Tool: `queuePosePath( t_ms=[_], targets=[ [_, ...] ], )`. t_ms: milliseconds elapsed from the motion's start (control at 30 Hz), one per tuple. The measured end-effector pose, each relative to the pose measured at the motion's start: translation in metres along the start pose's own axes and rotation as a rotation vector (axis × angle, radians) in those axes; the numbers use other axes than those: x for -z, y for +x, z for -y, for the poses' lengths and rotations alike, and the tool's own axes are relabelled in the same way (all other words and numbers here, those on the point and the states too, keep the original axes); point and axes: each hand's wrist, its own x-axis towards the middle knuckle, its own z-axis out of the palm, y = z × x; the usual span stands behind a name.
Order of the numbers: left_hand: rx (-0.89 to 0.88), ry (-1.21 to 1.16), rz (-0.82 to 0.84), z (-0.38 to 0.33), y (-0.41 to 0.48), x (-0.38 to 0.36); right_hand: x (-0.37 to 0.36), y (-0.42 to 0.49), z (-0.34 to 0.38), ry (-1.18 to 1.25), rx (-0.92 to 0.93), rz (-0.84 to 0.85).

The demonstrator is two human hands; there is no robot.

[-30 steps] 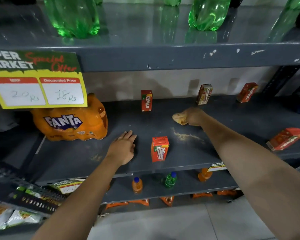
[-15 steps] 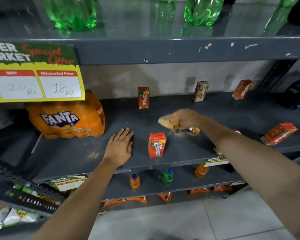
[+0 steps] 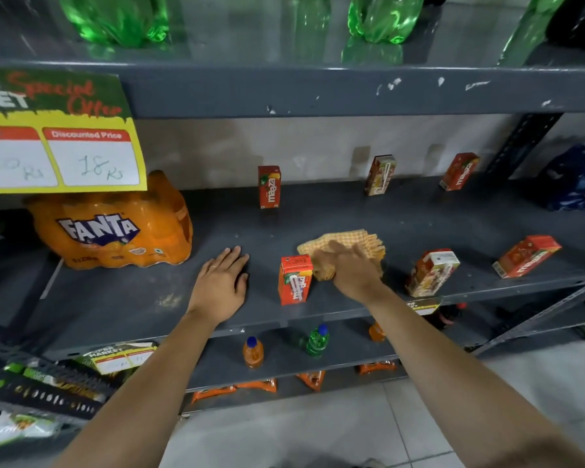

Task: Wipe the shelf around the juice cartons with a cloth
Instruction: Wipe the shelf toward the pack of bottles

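A dark grey shelf (image 3: 402, 228) carries several small red juice cartons. One carton (image 3: 294, 279) stands near the front edge, between my hands. My right hand (image 3: 350, 266) presses a yellow checked cloth (image 3: 348, 243) flat on the shelf, just right of that carton and touching it. My left hand (image 3: 222, 282) rests palm down on the shelf to the carton's left, fingers spread. Another carton (image 3: 432, 272) leans at the front right, one (image 3: 527, 255) lies on its side further right, and three stand along the back (image 3: 269, 186) (image 3: 381, 174) (image 3: 459, 171).
An orange Fanta multipack (image 3: 115, 224) fills the shelf's left end under a yellow price sign (image 3: 58, 146). Green bottles (image 3: 384, 15) stand on the shelf above. A blue pack (image 3: 578, 179) sits far right. Small bottles (image 3: 253, 352) stand on the lower shelf. A dusty smear (image 3: 169, 300) marks the front left.
My right hand has drawn the cloth from the middle of the shelf toward the front carton, spreading it flat; the powdery streak there is gone. My left hand stayed put.
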Motion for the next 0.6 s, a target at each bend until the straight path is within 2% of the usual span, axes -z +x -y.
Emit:
queuePosePath(
  t_ms=[233,400,567,600],
  targets=[
    [-0.003,-0.007,-0.004,-0.001,-0.001,0.0,-0.012,-0.047,-0.009,0.02,-0.039,0.051],
    [-0.004,-0.014,-0.015,-0.001,-0.001,0.0,-0.011,-0.096,-0.011,-0.004,0.006,0.089],
    [-0.004,0.013,-0.012,-0.001,-0.002,0.0,0.031,-0.106,-0.011,0.154,0.012,0.249],
    [-0.002,0.013,-0.012,-0.001,-0.002,0.0,0.041,-0.094,-0.014,0.181,-0.01,0.233]
  ],
)
